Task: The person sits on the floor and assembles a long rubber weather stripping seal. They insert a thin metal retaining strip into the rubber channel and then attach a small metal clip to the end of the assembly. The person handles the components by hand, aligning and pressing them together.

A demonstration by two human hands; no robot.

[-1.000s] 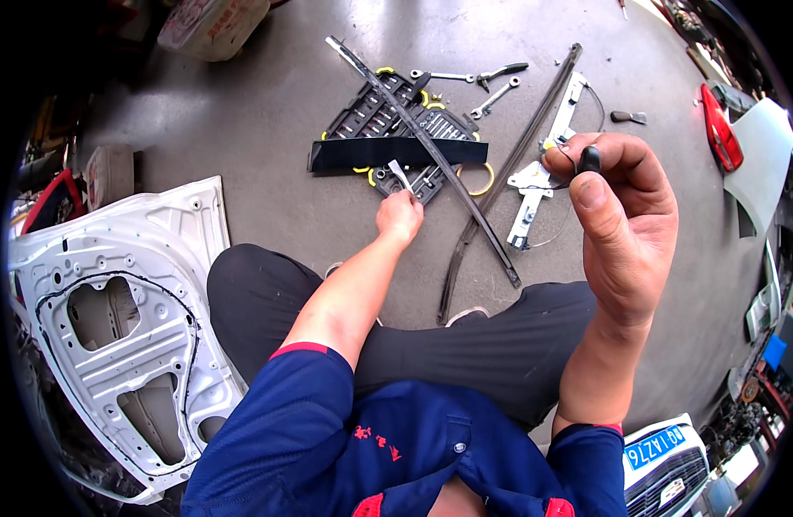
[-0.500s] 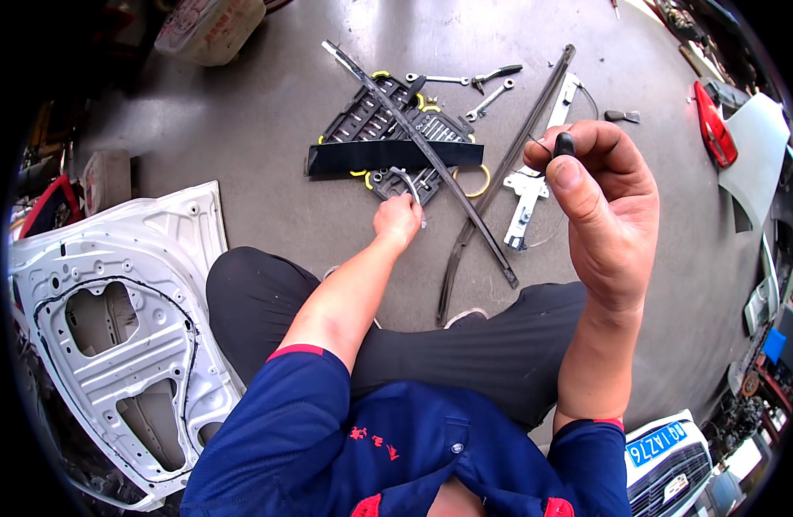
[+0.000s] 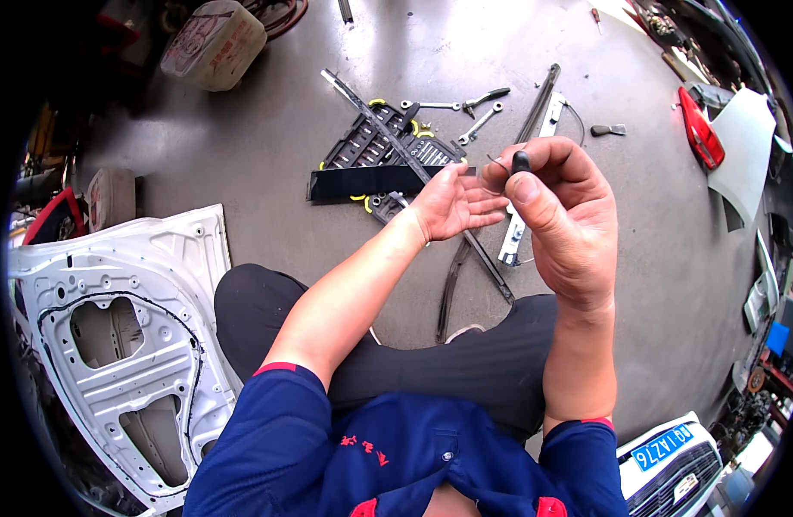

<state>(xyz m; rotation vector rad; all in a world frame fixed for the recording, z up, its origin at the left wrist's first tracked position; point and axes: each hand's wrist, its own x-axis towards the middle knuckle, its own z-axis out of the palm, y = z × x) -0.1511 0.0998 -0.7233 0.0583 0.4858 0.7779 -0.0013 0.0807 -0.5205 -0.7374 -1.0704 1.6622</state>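
Observation:
Between thumb and fingertips, my right hand (image 3: pixel 573 224) pinches a small black piece with a rounded end (image 3: pixel 521 162), raised above the floor. A thin dark wire-like end (image 3: pixel 498 161) sticks out beside it; I cannot make out its exact kind. To its left my left hand (image 3: pixel 452 205) is open, palm up, with fingers spread and nothing in it. Beneath and behind that hand lie an opened socket tool kit (image 3: pixel 351 148) with yellow latches, a flat glossy black trim panel (image 3: pixel 349 184), and a long dark trim strip (image 3: pixel 362 105) crossing both.
Wrenches (image 3: pixel 435 105) and a ratchet (image 3: pixel 485 100) lie beyond the kit. Right of them are a second dark strip (image 3: pixel 543 93), a white metal rail (image 3: pixel 549 121) and a scraper (image 3: pixel 608 131). A white car door shell (image 3: pixel 168 323) lies at left, a red tail light (image 3: pixel 698 133) at right.
My left hand has left a curved silver tool at the kit, moved right and opened beside my right hand. The right hand keeps its pinch on the black piece. The view has shifted slightly.

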